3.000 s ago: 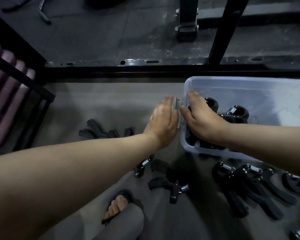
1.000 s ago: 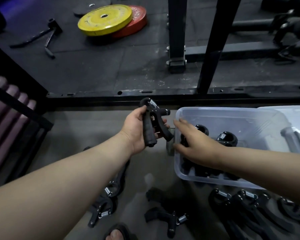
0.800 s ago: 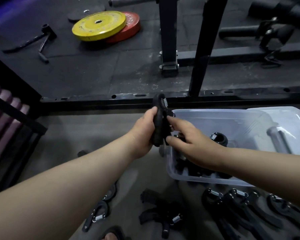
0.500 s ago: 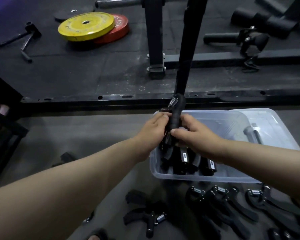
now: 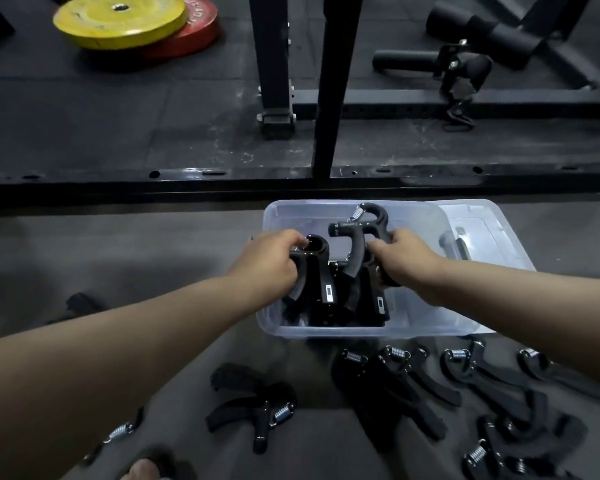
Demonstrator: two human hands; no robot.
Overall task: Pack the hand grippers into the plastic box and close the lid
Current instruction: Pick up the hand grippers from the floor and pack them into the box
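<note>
A gym: beyond the fingers (image 5: 293, 237) lie yellow and red weight plates (image 5: 136, 24), black rack posts (image 5: 333, 84), rubber flooring (image 5: 101, 126) and a padded machine (image 5: 478, 32).

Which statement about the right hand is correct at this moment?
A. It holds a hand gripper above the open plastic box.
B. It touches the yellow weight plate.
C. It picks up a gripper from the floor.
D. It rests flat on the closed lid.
A: the right hand grips one handle of a hand gripper, spring end up, over the open plastic box, whose lid is not on.
</note>
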